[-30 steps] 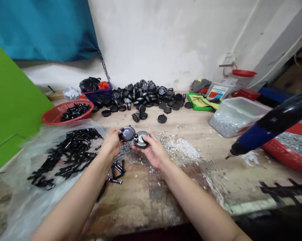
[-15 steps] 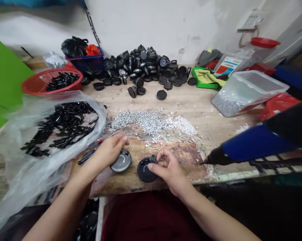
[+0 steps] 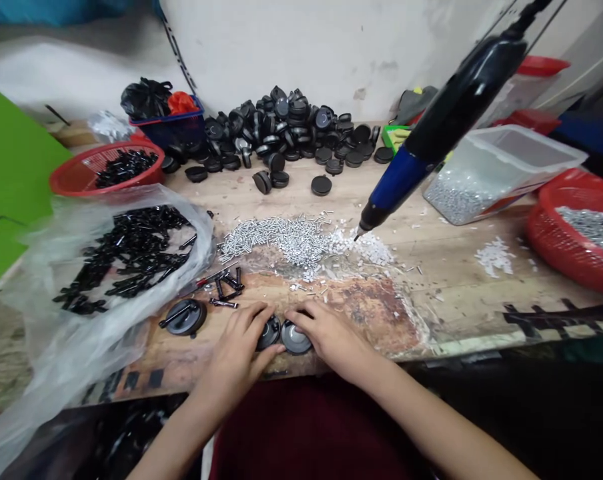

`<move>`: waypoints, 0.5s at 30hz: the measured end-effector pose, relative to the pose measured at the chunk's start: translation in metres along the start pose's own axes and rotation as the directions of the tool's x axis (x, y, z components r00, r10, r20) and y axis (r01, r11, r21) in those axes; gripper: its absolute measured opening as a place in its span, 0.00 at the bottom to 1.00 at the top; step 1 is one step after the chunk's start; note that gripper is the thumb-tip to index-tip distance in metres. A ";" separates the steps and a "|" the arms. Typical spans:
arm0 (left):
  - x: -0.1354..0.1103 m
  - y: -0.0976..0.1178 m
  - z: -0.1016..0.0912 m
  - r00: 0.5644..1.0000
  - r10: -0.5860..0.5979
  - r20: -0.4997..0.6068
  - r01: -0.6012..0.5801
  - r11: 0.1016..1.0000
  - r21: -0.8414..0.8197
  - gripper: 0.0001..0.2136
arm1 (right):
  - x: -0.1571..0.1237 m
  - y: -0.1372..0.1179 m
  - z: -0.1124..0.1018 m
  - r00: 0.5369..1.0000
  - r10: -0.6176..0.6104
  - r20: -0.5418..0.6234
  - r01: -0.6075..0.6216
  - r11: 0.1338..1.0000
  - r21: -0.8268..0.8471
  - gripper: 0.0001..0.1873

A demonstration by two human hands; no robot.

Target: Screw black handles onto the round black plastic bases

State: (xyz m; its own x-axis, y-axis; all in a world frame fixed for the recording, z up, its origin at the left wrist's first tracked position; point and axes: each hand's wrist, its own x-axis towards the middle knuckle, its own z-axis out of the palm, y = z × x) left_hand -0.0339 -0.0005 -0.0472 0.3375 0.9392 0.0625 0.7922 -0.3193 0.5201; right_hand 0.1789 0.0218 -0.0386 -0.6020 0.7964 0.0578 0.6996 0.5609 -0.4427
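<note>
My left hand (image 3: 241,340) curls its thumb and fingers around a black round lid (image 3: 268,332), which lies on the bench near its front edge. Fingers of my right hand (image 3: 326,333) grip the rim of a grey-topped round lid (image 3: 296,340) right beside it. The two lids sit edge to edge, each partly covered by fingers. To the left lies another round lid (image 3: 185,317) with a black lever across it. Several small black levers (image 3: 226,290) are loose beyond my left hand. A blue and black electric screwdriver (image 3: 406,167) hangs tip down above small white pieces (image 3: 371,248).
Metal pins (image 3: 276,237) lie heaped mid-bench. A clear plastic bag (image 3: 106,327) holds black levers at left, by a red basket (image 3: 61,175). Round lids (image 3: 291,127) are piled against the wall. A clear bin (image 3: 526,153) and red basket (image 3: 546,233) stand right.
The two lids, apart before, are now side by side between my hands. My left hand has come down and nearer. The screwdriver has swung from the right front to over the white pieces.
</note>
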 end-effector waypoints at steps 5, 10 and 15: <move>0.004 -0.002 0.004 1.000 0.010 0.004 -0.010 1.000 0.016 0.22 | 0.007 0.002 0.003 0.988 0.156 -0.018 -0.157 0.975 -0.159 0.13; 0.010 0.000 0.006 1.000 -0.006 0.029 0.005 0.999 0.034 0.24 | 0.007 0.000 0.003 0.972 0.229 -0.054 -0.235 0.952 -0.195 0.11; 0.028 -0.008 -0.015 0.998 -0.046 -0.043 0.050 0.994 0.095 0.24 | 0.010 0.001 -0.011 0.962 0.260 -0.079 -0.265 0.962 -0.060 0.11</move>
State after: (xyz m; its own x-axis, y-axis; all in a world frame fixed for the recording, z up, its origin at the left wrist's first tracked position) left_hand -0.0387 0.0301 -0.0372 0.2785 0.9575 0.0752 0.8528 -0.2826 0.4393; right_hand 0.1783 0.0330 -0.0287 -0.3669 0.9302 0.0114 0.8558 0.3423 -0.3878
